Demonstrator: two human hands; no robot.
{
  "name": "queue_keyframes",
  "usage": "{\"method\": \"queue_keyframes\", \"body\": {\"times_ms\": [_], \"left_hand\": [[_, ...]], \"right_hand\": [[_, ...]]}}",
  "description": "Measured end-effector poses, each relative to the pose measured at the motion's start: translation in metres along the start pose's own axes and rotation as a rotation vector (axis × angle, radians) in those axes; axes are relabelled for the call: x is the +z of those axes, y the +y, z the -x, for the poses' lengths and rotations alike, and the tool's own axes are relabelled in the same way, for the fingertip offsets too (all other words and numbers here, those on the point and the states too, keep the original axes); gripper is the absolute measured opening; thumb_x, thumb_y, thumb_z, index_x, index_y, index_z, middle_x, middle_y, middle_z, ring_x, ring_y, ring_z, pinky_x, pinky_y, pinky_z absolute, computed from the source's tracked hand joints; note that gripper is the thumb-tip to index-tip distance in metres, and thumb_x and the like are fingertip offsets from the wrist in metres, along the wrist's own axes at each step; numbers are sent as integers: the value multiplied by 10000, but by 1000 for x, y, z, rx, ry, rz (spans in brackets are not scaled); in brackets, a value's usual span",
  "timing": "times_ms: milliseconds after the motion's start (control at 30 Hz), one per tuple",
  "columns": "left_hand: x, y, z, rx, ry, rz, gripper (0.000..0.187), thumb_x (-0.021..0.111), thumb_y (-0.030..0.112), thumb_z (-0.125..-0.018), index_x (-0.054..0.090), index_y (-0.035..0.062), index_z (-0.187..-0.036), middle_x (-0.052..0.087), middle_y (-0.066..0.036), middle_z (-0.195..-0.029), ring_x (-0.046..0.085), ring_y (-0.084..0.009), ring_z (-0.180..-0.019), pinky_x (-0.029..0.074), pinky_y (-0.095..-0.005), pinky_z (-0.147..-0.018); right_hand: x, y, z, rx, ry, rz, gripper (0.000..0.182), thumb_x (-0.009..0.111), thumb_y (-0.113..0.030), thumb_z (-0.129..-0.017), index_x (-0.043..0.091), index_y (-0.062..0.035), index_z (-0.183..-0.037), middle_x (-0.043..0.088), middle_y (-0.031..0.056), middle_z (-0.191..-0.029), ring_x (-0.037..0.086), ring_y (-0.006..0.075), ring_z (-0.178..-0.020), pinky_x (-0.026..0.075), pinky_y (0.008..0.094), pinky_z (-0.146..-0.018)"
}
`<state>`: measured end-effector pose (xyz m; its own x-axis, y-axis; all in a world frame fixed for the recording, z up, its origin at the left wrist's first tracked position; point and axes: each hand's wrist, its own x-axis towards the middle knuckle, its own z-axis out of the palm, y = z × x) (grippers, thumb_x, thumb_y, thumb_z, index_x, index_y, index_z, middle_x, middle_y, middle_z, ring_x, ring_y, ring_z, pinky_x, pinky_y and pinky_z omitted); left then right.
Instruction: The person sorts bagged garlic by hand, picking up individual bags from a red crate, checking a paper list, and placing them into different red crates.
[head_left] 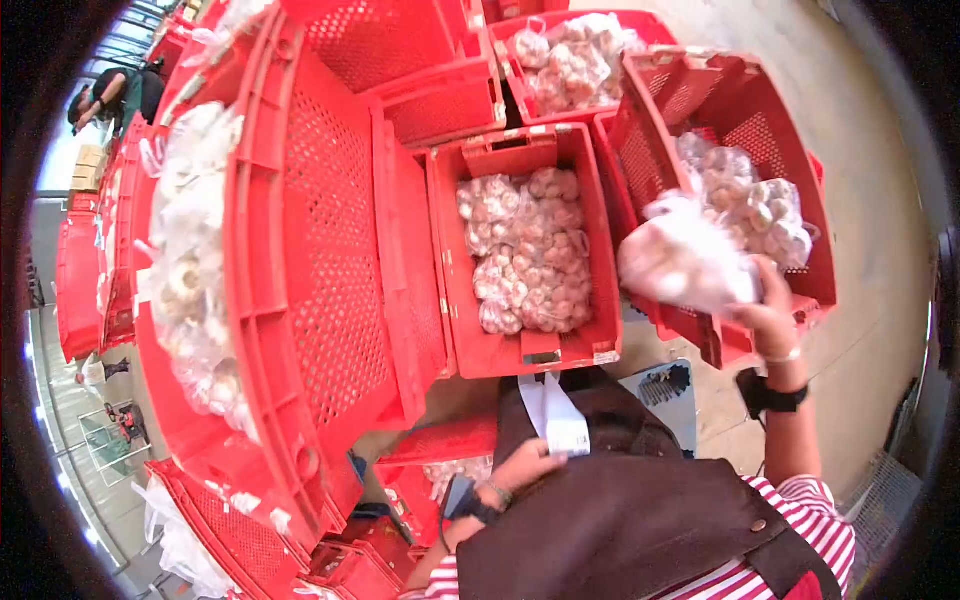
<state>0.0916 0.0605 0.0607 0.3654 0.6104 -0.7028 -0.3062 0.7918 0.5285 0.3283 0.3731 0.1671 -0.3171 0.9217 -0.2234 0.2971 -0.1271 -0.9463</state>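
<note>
My right hand is closed around a clear plastic bag of garlic bulbs, blurred by motion. The bag hangs at the near left side of the tilted red crate, which has more bagged garlic in it. Low in front of my apron, my left hand pinches the end of a white paper strip with small print on it. Just beyond the strip stands a red crate holding several bags of garlic.
Tall stacked red crates rise on the left, with bagged garlic beyond them. Another garlic-filled crate stands at the back. A grey-blue plastic piece lies below on the right. A person bends over at the far upper left.
</note>
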Motion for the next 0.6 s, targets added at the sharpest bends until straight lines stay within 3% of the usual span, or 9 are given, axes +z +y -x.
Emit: {"method": "queue_keyframes", "body": {"times_ms": [67, 133, 200, 233, 267, 300, 367, 467, 600], "left_hand": [[3, 8, -15, 135, 84, -86, 236, 572, 144, -860, 620, 29, -1062, 607, 23, -897, 529, -49, -757, 446, -217, -685], [1, 16, -33, 272, 170, -178, 239, 565, 121, -858, 608, 4, -1062, 624, -11, -938, 567, -81, -829, 467, -242, -747], [18, 60, -27, 398, 206, -57, 230, 549, 92, -863, 596, -19, -1058, 631, -40, -974, 583, -114, -890, 471, -267, -803], [23, 76, -27, 456, 209, -12, 225, 543, 75, -864, 591, -19, -1063, 631, -41, -974, 584, -116, -888, 471, -269, -803], [26, 87, -27, 512, 215, 34, 222, 538, 58, -865, 587, -20, -1067, 630, -42, -975, 584, -117, -885, 471, -271, -802], [28, 95, -29, 557, 193, 81, 226, 524, 17, -858, 580, -15, -1074, 617, -17, -962, 565, -100, -879, 462, -258, -797], [34, 110, -30, 592, 199, 40, 233, 524, 19, -861, 572, -14, -1087, 616, -23, -981, 569, -103, -892, 463, -263, -803], [36, 122, -31, 600, 241, -167, 242, 518, 14, -857, 562, -11, -1093, 603, -9, -983, 548, -85, -894, 453, -248, -797], [20, 116, -23, 539, 474, -616, 186, 506, 12, -816, 581, -9, -984, 579, -7, -859, 522, -74, -809, 442, -243, -711]], "right_hand": [[-53, -30, 23, 83, 196, -97, 513, 575, -106, -613, 481, -18, -1110, 548, 23, -836, 465, 64, -595, 368, 173, -492], [-92, -23, 30, 17, 354, -130, 518, 652, -147, -682, 461, -13, -1145, 555, 18, -807, 450, 52, -549, 351, 171, -445], [-111, -6, 33, -18, 403, 438, 628, 726, -194, -677, 431, 13, -1191, 571, 71, -902, 548, 143, -671, 449, 239, -548], [-117, 17, 38, -449, 534, 1097, 736, 765, -182, -637, 393, 33, -1234, 549, 137, -1057, 572, 246, -890, 480, 318, -724], [-102, 19, 43, -509, 512, 1183, 741, 764, -144, -627, 397, 11, -1252, 494, 179, -1167, 527, 291, -1026, 456, 348, -826], [-70, -2, 45, -161, 322, 541, 668, 741, -96, -650, 426, -7, -1233, 531, 156, -1123, 543, 252, -1007, 462, 331, -820], [-9, 2, 53, -71, 94, 100, 478, 700, -32, -695, 511, -2, -1132, 588, 86, -1007, 575, 166, -915, 481, 318, -755], [78, -17, 55, -605, -277, 364, 407, 737, -143, -669, 580, -32, -1028, 594, 137, -969, 589, 286, -871, 488, 343, -724], [134, 20, 36, -570, -501, 317, 171, 671, -136, -708, 620, -50, -847, 588, 118, -798, 580, 311, -754, 481, 369, -649]]}}
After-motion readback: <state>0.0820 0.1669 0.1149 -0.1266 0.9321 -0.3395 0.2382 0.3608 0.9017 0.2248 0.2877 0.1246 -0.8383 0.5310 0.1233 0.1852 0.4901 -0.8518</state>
